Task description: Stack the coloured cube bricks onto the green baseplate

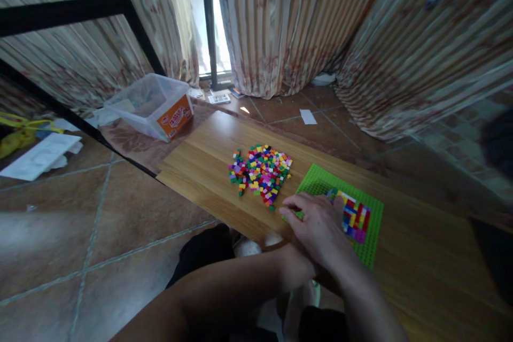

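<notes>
My right hand [320, 222] lies over the near left part of a green studded baseplate [372, 246], its fingers bent and curled at the plate's left corner. Whatever the fingertips may hold is hidden. My left hand [298, 264] reaches in from the left under my right wrist, with its fingers out of sight behind the right hand. A patch of joined coloured toy bricks [356, 216], red, yellow, blue, white and purple, sits on the baseplate beside my right hand. Left of the plate lies a loose pile of small coloured bricks [264, 171].
Both the pile and the baseplate rest on a long wooden table [208, 155]. A clear plastic box [148, 101] with an orange label stands past its far left end. Striped curtains [260, 26] hang behind, and a white paper [308, 116] lies on the tiled floor.
</notes>
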`<state>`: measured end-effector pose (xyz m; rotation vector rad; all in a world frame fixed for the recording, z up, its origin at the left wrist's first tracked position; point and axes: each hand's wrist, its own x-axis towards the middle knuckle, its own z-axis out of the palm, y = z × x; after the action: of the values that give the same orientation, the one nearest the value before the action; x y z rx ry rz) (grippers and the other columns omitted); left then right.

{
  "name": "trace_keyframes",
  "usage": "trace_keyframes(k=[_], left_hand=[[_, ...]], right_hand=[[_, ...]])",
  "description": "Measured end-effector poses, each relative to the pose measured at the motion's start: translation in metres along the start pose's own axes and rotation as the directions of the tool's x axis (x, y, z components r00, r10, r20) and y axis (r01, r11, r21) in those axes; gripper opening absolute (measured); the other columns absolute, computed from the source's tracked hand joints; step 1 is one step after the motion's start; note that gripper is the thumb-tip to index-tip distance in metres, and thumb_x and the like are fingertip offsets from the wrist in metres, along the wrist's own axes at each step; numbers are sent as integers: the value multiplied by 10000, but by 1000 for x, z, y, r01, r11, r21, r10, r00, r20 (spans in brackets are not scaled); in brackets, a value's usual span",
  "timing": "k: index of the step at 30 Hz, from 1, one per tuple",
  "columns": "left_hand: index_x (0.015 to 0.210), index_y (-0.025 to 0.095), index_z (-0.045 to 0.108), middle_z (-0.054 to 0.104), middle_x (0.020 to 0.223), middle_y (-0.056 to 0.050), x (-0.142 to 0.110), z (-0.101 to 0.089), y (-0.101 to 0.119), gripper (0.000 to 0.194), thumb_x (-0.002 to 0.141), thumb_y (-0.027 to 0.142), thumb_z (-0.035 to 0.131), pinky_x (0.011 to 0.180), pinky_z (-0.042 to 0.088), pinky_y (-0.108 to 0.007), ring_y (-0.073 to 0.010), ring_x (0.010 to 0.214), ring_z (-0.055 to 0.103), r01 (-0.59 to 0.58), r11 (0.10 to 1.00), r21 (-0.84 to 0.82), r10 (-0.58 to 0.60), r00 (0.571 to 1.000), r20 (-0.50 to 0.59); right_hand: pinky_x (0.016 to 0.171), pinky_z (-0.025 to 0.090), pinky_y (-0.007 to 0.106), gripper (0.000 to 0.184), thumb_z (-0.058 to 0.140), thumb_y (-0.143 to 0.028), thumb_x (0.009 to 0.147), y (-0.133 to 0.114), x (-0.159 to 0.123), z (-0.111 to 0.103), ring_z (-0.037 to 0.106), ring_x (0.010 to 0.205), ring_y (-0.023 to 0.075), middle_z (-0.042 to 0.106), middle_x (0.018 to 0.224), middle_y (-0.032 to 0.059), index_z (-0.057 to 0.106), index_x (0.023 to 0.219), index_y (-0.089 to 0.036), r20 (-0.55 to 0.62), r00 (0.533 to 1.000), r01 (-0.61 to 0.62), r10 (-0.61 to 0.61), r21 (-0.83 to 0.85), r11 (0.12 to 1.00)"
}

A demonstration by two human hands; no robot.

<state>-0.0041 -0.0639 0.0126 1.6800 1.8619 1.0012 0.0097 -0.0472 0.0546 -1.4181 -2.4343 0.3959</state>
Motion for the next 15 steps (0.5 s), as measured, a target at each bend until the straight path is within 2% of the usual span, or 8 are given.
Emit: trace_keyframes(k=[3, 6, 11, 15], left_hand=[[1258, 215, 593, 616, 1193, -98, 5, -4, 13, 356, 945, 372, 530, 849, 555, -440, -253, 1055, 593, -1, 999, 42, 1, 1000, -11], [1280, 269, 608, 634, 1145, -95, 11, -10, 19, 360, 952, 340, 478, 809, 564, -470, -308, 1108, 559, -4, 997, 72, 6, 1000, -25], [1334, 280, 583, 626, 1187, -114, 20, -18, 25, 424, 922, 350, 512, 801, 571, -497, -354, 1170, 538, -25, 994, 102, 28, 999, -31], [1374, 293, 554, 620, 1236, -107, 10, -23, 21, 470, 905, 299, 516, 778, 596, -493, -367, 1198, 544, -40, 992, 117, 42, 999, -11]], right_hand=[[1020, 202, 510, 173, 590, -347, 894, -9, -4, 4, 635, 864, 257, 739, 810, 9, 722, 798, -288, -63, 998, -13, 10, -60, 998], [1041, 164, 512, 191, 558, -354, 921, -12, -5, 6, 635, 869, 261, 746, 843, 17, 717, 835, -291, -104, 995, -12, 5, -66, 998], [1045, 195, 518, 214, 532, -388, 937, -17, -2, 9, 625, 859, 267, 750, 853, 17, 714, 858, -309, -168, 986, -12, -5, -101, 995], [986, 299, 481, 176, 561, -378, 917, -20, 1, 8, 623, 889, 278, 756, 897, 13, 720, 877, -315, -184, 983, -35, 16, -101, 994]])
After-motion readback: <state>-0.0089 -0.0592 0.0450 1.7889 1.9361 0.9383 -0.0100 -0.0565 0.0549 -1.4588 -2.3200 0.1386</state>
